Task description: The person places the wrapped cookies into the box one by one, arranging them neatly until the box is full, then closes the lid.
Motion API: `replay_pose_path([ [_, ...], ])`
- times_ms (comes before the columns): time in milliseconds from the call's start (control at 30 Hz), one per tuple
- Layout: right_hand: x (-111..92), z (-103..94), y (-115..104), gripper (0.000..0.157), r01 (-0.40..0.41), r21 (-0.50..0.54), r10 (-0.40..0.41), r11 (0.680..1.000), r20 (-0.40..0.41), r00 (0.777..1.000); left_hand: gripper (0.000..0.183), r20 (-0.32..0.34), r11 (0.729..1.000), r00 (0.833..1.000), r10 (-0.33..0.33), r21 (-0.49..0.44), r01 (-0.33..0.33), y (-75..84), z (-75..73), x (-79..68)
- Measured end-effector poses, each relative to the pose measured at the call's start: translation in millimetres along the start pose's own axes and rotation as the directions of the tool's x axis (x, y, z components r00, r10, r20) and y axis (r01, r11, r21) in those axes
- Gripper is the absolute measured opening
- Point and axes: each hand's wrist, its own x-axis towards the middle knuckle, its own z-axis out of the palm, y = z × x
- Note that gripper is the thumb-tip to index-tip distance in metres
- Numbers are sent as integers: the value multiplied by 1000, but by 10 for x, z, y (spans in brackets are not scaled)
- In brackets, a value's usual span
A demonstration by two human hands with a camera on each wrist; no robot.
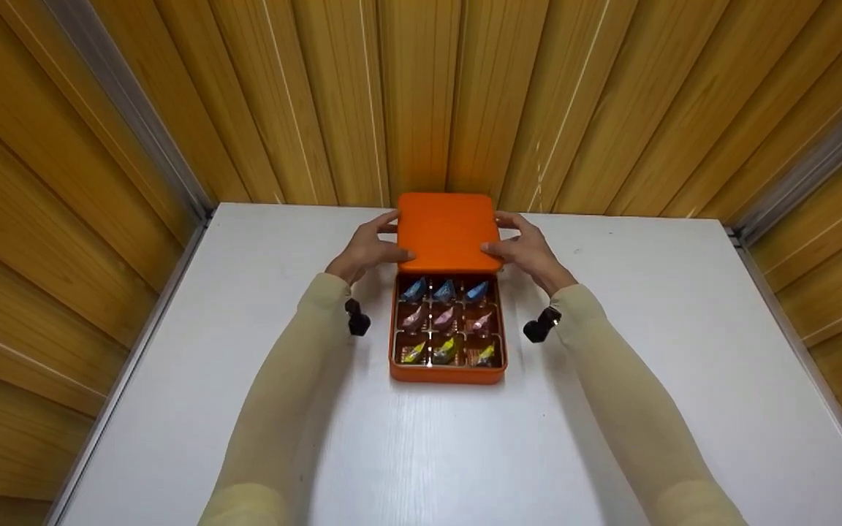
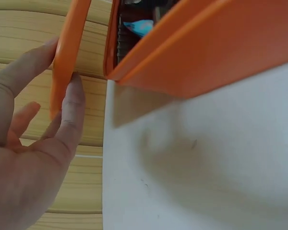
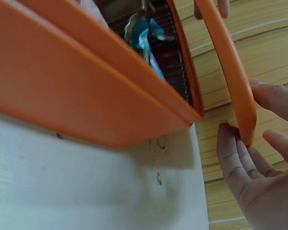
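An orange lid [image 1: 446, 232] is held up over the back end of a matching orange box [image 1: 448, 375]. My left hand [image 1: 368, 248] pinches its left edge between thumb and fingers, while my right hand [image 1: 531, 252] grips the opposite edge the same way. Both wrist views show a gap between the lid [image 2: 69, 52] and the box wall [image 3: 86, 91]. Inside the box is a divided tray with wrapped candies: a blue row [image 1: 444, 291] at the back, a pink row [image 1: 444, 317] in the middle, a yellow row [image 1: 445, 352] in front.
The box stands on a white table [image 1: 421, 453], close to its back edge. Wood-patterned panels [image 1: 421, 95] rise behind the table and along both sides, with grey metal posts [image 1: 136, 102] at the corners.
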Motion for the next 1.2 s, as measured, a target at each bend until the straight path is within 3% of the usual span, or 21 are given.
replay_pose_path([
  [200,-95,-34,-60,88,49,-70,-47,996,28,999,100,52,999,998,42,30,-44,70,0,-71],
  [500,-269,-4,-66,86,89,-124,-86,988,32,996,102,56,994,993,106,13,-107,35,16,-196],
  [633,-350,9,-78,85,91,-144,-89,985,17,996,99,32,991,991,131,13,-131,7,44,-256],
  [867,-509,38,-106,85,119,-151,-120,981,5,993,92,-42,982,986,164,97,-160,13,110,-405],
  [1200,-717,107,-159,82,129,-140,-133,982,-20,991,89,-106,972,979,175,178,-155,56,182,-608],
])
